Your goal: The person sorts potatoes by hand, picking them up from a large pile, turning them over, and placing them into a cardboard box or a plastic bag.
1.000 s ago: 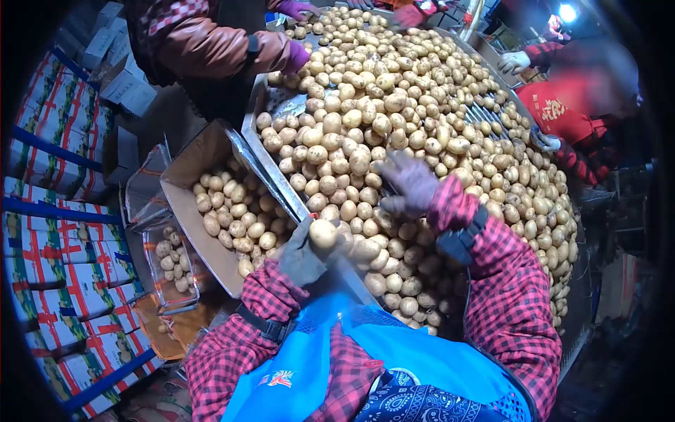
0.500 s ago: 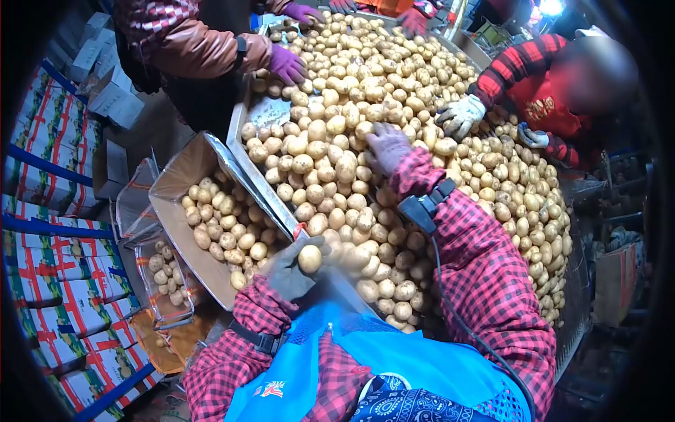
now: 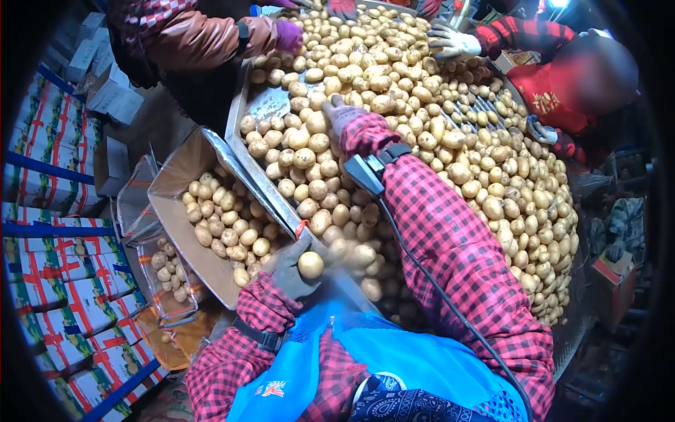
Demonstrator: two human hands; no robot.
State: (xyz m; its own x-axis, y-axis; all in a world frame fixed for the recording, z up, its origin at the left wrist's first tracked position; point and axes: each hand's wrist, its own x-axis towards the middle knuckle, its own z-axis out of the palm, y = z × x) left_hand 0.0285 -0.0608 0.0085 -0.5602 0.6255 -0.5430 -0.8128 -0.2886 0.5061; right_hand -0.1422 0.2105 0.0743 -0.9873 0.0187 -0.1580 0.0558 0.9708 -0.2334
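Observation:
My left hand (image 3: 294, 269), in a grey glove, holds a potato (image 3: 311, 265) near the table's front corner, beside the open end of a large lined box (image 3: 169, 204). Gloved in dusty purple, my right hand (image 3: 342, 116) reaches onto the potato pile (image 3: 422, 112); its fingers are partly bent against potatoes, and whether one is gripped is hidden. Potatoes lie in the large box. Just right of my left hand, some potatoes are blurred.
A co-worker's purple glove (image 3: 288, 35) is at the pile's upper left. Another person's white glove (image 3: 453, 41) touches its upper right. Smaller potato containers (image 3: 165, 320) and stacked cartons (image 3: 70, 281) stand left. The metal table rim (image 3: 235, 119) borders the pile.
My right hand has moved left and farther up the pile. The white-gloved hand has moved up and away, and metal bars show where potatoes lay. My left hand still holds a potato.

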